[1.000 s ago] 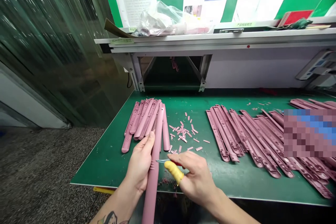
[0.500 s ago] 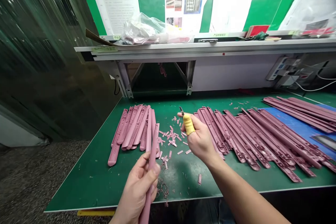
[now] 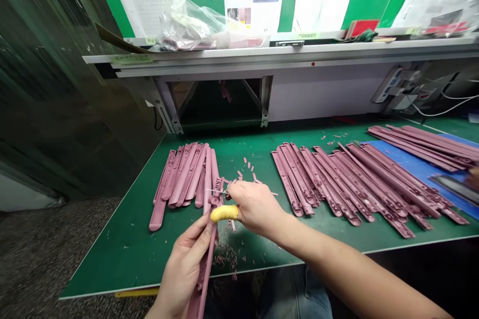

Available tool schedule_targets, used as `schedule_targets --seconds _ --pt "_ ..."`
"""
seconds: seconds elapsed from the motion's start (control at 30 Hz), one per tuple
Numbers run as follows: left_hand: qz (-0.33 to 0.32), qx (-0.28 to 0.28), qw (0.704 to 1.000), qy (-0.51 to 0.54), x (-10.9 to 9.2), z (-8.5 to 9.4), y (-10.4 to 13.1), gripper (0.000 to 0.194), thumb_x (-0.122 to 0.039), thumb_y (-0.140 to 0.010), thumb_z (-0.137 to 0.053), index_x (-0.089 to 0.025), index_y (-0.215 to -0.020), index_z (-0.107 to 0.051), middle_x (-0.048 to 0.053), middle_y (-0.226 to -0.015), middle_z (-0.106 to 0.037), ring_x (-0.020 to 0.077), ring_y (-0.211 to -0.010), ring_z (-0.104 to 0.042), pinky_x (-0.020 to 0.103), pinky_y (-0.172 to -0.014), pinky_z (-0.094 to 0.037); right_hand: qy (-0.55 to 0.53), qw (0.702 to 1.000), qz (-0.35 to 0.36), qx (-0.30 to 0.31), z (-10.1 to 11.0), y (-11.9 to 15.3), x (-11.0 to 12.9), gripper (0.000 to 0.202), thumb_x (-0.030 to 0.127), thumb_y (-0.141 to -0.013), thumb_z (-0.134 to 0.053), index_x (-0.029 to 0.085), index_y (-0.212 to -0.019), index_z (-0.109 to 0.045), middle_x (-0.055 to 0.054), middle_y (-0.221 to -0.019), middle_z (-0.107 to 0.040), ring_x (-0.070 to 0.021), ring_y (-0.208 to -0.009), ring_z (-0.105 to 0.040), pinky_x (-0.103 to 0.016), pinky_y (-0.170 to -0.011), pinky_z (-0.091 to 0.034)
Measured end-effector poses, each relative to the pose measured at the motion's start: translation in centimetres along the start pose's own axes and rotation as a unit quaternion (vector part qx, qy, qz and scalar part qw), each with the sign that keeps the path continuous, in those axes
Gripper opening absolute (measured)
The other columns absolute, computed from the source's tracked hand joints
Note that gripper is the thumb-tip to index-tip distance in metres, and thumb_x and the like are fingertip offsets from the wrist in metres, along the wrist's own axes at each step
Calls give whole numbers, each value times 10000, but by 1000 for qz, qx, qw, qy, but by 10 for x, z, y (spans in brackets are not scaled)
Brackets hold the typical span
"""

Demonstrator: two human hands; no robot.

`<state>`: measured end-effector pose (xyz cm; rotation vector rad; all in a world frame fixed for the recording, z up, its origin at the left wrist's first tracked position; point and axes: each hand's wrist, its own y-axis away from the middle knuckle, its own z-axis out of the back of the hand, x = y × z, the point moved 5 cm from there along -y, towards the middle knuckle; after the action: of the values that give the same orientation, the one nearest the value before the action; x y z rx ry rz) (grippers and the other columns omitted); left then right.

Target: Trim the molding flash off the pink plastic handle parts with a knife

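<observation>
My left hand is closed around a long pink plastic strip, its ribbed inner side turned up and its far end pointing away from me. My right hand grips a small knife, most of it hidden in the fingers. The thin blade lies across the strip near its far end; whether it touches cannot be made out. A yellow finger cot covers my right thumb, which rests against the strip. Small pink offcuts are scattered on the green table under and beyond my hands.
Similar strips lie in a pile at the left and a wide row at the right. More strips rest by a blue sheet. A metal shelf with plastic bags spans the back. Something blurred enters at the right edge.
My right hand has come left and down, bringing the knife onto the strip's far end. The strip has been turned to show its inner side. The view has shifted slightly.
</observation>
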<state>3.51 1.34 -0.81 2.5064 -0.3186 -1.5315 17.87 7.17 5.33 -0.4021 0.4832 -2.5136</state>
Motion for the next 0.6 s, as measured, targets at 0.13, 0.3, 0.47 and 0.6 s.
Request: schedule_targets --seconds 0.13,0.3,0.47,0.6 --pt "-22 -16 1000 11 -8 -3 -6 343 -237 -745 -730 -175 -1080 -690 10 -762 -667 97 -689 -600 192 -710 -516 -29 999 25 11 -2 18 24 375 485 -931 -444 181 -726 -521 -16 -666 -580 -139 -566 -497 -281 -491 -177" --pt "-78 -54 995 36 -33 -3 -48 311 -226 -727 -735 -179 -1031 -688 -6 -731 -647 72 -625 -597 168 -630 -512 -84 985 144 41 -44 87 97 278 403 -855 -568 201 -671 -515 5 -582 -562 -145 -475 -459 -303 -443 -156" --pt "-121 -69 988 68 -59 7 -73 186 -202 -803 -639 -177 -988 -640 -30 -699 -587 44 -571 -582 130 -545 -496 -231 948 198 93 -77 127 108 489 399 -946 -454 187 -505 -460 48 -381 -429 -85 -328 -339 -240 -372 -216" --pt "-78 -52 994 54 -45 6 -48 242 -249 -815 -636 -193 -1046 -591 -16 -771 -600 33 -424 -508 128 -340 -418 -361 932 -2 38 -34 71 45 240 283 -985 -375 206 -1035 -597 -9 -826 -667 -116 -697 -597 -202 -648 -427"
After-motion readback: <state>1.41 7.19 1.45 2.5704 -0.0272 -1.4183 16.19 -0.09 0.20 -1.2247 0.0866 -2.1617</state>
